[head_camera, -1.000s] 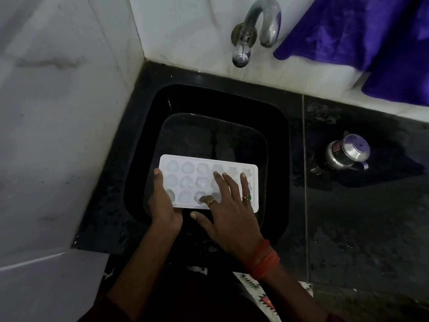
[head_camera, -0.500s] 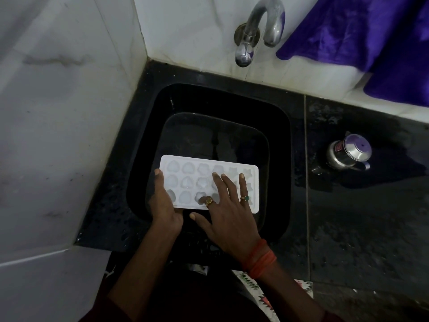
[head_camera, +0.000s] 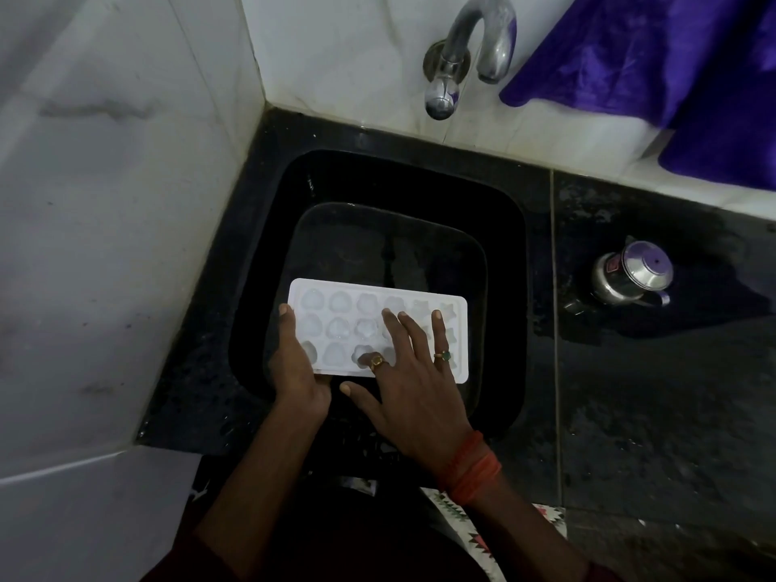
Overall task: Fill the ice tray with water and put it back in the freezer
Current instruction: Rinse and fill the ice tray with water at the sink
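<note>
A white ice tray with shaped cells lies level over a dark square basin that sits inside the black sink. My left hand grips the tray's near left corner. Over the tray's right half my right hand lies flat, fingers spread on the cells, with two rings on it. The steel tap sticks out of the back wall above the sink, and no water runs from it. Whether the cells hold water I cannot tell.
A small steel pot with a lid stands on the wet black counter to the right of the sink. A purple cloth hangs at the back right. White marble walls close the left and back sides.
</note>
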A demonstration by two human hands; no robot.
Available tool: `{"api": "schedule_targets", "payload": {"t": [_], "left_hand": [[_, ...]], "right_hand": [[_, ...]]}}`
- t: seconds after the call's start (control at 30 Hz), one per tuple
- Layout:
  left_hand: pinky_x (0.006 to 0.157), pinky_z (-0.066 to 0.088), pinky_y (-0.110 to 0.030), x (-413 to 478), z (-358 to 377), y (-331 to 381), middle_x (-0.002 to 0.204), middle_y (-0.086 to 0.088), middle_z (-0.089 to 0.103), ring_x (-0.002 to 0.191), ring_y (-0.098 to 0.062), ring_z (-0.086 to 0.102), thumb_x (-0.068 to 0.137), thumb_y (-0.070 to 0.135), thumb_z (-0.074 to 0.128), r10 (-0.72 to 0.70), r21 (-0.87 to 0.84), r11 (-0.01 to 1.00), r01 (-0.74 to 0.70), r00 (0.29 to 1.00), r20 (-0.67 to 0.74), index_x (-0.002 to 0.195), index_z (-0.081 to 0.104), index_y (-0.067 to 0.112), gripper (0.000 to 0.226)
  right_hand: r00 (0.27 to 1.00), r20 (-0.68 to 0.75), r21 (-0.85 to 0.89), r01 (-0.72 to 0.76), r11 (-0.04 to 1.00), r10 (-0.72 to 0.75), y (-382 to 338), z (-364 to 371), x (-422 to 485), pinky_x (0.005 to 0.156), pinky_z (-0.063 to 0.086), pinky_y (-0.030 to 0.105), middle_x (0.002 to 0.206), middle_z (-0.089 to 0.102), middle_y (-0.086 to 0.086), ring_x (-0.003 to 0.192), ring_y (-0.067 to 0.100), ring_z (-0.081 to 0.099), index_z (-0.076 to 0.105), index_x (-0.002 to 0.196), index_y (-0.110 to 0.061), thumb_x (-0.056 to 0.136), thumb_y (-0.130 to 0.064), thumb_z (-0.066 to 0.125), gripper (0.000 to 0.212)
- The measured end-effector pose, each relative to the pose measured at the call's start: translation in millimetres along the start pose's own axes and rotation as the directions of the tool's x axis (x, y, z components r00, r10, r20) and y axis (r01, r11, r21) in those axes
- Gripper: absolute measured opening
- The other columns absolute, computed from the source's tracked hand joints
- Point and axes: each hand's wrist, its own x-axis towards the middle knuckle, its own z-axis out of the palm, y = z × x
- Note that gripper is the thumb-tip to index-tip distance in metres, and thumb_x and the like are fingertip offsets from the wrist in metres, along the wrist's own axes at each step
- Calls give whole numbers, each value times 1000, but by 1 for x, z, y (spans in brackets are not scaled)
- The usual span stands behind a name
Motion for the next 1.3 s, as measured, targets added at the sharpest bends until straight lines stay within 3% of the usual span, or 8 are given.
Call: {"api": "schedule_targets", "payload": {"t": [0.23,0.43,0.6,0.73,0.9,1.1,1.3], "left_hand": [[55,62,-39,3,2,0,92,-2,82,78,-25,80,87,66,68,-9,1,1000,9,1000,-3,104,76,20,50],[56,62,-40,6,2,-2,94,-3,82,80,-27,80,88,67,67,-17,2,1000,17,1000,10,106,76,21,50],[64,65,-43,9,3,-5,95,-3,82,82,-27,80,87,68,67,-7,26,1000,7,1000,-9,106,76,21,51],[74,64,-47,12,4,-7,96,-3,82,84,-28,80,86,69,67,-14,35,999,14,1000,-16,104,76,21,52],[59,63,-42,16,5,-8,93,-3,82,80,-28,80,86,69,67,-14,27,1000,14,1000,-15,103,76,21,52],[59,63,-42,20,5,-10,94,-3,82,81,-28,80,85,69,68,-8,25,1000,9,1000,-16,98,78,22,49],[76,64,-48,24,7,-10,98,-4,82,85,-29,80,86,69,67,5,43,999,-4,1000,-13,104,77,22,52]], "right_hand": [[999,35,-7,-2,1000,2,0,1,2,121,-14,52,162,23,14,152,31,15,60,132,-29,96,-69,27,63],[1000,6,9,2,1000,-2,2,0,2,122,-9,53,160,28,16,150,33,21,64,127,-25,96,-68,30,62],[1000,25,9,2,1000,-2,3,0,3,121,-13,52,161,24,17,151,33,18,62,131,-23,96,-67,29,65],[1000,13,-12,6,1000,-6,4,2,4,122,-8,54,160,28,16,150,33,22,64,128,-23,96,-68,26,67],[999,47,1,5,1000,-5,7,4,7,121,-14,52,162,22,16,152,31,16,59,134,-27,96,-69,25,65],[1000,-9,15,6,1000,-6,9,4,9,122,-6,54,160,29,17,150,32,22,64,127,-25,96,-67,32,61],[1000,16,15,1,1000,-1,9,6,13,122,-9,53,162,24,15,151,30,17,62,130,-25,96,-67,29,63]]}}
